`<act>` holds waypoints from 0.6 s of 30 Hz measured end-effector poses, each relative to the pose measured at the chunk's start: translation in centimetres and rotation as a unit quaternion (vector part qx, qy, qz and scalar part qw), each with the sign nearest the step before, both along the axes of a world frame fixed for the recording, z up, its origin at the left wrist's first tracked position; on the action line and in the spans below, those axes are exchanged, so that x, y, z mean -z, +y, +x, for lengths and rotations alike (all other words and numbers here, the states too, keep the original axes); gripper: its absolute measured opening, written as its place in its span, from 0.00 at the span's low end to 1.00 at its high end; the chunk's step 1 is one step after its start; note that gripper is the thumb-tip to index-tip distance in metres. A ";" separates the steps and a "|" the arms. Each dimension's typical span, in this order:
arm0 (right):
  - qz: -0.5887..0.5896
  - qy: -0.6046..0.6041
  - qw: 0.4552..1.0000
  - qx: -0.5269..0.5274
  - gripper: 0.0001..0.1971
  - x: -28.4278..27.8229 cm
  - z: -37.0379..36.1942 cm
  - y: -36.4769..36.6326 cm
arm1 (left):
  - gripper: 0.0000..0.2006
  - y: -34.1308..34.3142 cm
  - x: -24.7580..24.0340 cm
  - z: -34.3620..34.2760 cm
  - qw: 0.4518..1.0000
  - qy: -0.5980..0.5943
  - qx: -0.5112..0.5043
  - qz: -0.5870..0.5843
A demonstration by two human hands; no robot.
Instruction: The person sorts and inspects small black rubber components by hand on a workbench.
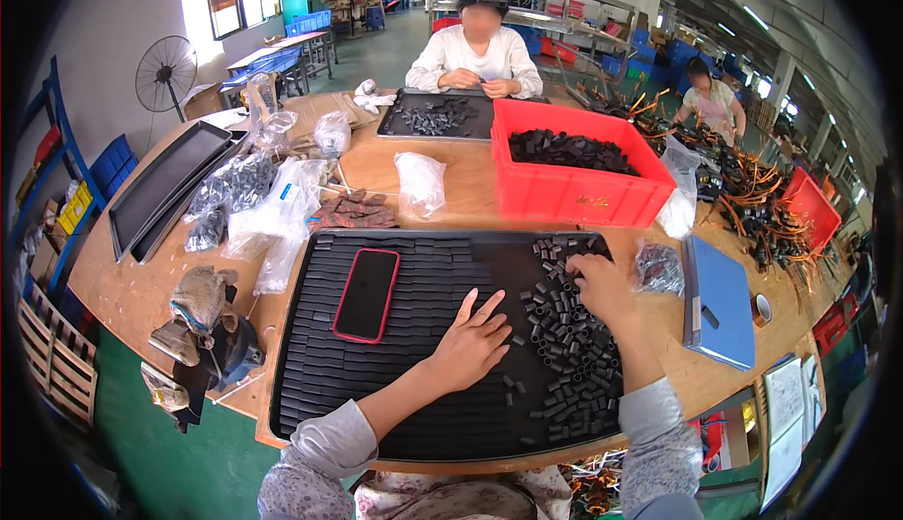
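A large black tray (499,435) lies in front of me. Tight rows of short black pieces (348,379) cover its left and middle, with a red-edged phone (368,295) lying on top. Loose black tube pieces (564,332) are heaped along the tray's right side. My left hand (472,343) rests palm down at the right end of the rows, fingers stretched and apart. Over the upper part of the loose heap, my right hand (602,285) has its fingers bent in toward the thumb. Whatever lies between those fingertips is too small to make out.
Behind the tray stands a red bin (583,202) of black pieces. A blue folder (720,304) and a cup (761,308) lie right; plastic bags (282,200) and empty trays (169,186) left. Opposite, a person (478,50) handles pieces over another tray (395,125).
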State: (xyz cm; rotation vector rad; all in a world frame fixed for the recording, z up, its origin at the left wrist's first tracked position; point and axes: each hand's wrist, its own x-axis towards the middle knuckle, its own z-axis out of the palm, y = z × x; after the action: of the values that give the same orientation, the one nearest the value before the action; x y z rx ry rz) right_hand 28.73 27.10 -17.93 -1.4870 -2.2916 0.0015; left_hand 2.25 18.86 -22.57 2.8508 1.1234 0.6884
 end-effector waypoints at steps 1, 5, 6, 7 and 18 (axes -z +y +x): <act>0.019 0.099 0.995 0.009 0.10 -0.3 -0.3 -0.7 | 0.17 0.0 -0.3 0.7 0.999 -0.030 0.025 -0.037; -0.063 0.315 0.947 -0.014 0.13 0.0 -2.5 -1.5 | 0.13 -1.0 1.0 2.4 0.954 -0.213 0.093 -0.191; -0.078 0.329 0.940 -0.035 0.13 -0.1 -3.2 -2.2 | 0.11 -0.8 0.1 1.9 0.918 -0.266 0.091 -0.280; -0.067 0.337 0.935 -0.089 0.13 0.7 -3.6 -2.4 | 0.10 -0.6 -0.9 1.1 0.870 -0.315 0.090 -0.369; -0.091 0.306 0.935 -0.155 0.11 1.9 -6.8 -4.0 | 0.11 0.6 -0.1 -1.0 0.758 -0.464 0.026 -0.457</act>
State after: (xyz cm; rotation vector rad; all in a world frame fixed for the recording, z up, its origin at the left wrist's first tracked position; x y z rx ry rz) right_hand 21.97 23.13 -19.84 -0.9889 -2.0011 0.6846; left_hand 1.24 19.44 -22.50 1.3883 0.8102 0.9885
